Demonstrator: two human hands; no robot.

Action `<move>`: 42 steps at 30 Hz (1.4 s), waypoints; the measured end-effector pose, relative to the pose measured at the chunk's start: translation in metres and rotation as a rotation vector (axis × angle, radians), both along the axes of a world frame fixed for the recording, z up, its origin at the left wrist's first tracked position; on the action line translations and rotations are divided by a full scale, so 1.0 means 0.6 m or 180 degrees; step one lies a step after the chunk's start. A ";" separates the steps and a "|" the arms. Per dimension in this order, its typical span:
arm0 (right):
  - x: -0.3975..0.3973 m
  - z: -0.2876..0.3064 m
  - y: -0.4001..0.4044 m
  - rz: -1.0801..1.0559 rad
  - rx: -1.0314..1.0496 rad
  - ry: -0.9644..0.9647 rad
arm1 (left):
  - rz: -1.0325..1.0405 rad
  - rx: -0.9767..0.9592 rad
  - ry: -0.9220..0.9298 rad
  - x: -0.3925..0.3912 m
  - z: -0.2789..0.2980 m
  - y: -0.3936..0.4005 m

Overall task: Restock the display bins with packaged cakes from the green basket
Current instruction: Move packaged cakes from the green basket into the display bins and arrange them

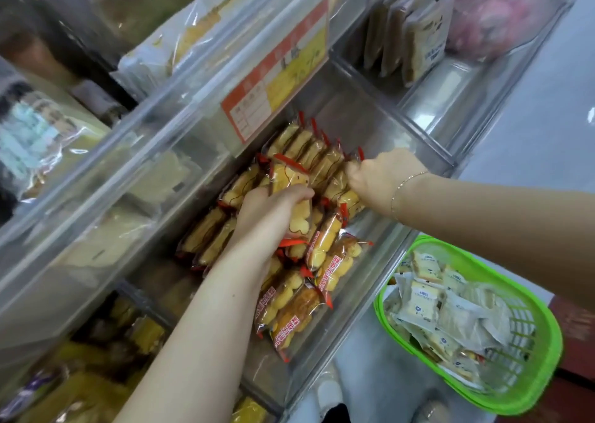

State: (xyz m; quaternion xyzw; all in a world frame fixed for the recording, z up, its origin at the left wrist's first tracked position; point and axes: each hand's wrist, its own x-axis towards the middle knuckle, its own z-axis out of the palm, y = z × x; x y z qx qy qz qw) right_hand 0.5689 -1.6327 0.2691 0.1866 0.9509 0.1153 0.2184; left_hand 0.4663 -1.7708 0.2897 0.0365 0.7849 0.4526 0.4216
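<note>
Clear bin [402, 242] looks approx half full of yellow cakes. Left hand [273, 210] grips one pack [291, 178] mid-bin, right hand [376, 178] pinches another w/ curled fingers. Green basket [544, 342] right of the bin has plenty of white packs [450, 313] left, so lots to go imo.

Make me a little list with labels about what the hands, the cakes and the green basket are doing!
left hand: left hand grips one bear-shaped cake packet above the pile
right hand: right hand curled round packets at the far end of the cake row
bin: clear bin holds yellow cakes in red-edged wrappers, some standing in rows, some lying loose at the near end
basket: green basket on the floor beside the bin, holding pale packets
sign: orange and yellow price tag on the shelf above
</note>
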 end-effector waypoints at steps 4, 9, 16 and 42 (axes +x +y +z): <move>-0.005 -0.002 -0.006 -0.0503 -0.0352 0.0214 | -0.0129 0.0234 -0.0240 0.004 -0.004 -0.001; -0.009 0.023 -0.002 -0.1572 -0.1453 0.0117 | -0.0125 0.0424 -0.0474 0.025 -0.003 -0.010; 0.041 0.101 0.022 -0.2526 -0.3328 0.1565 | -0.0012 0.0954 -0.0893 0.051 0.019 -0.021; 0.023 0.069 0.011 0.0146 -0.1059 0.0065 | -0.3389 -0.1018 0.3776 0.080 -0.033 -0.025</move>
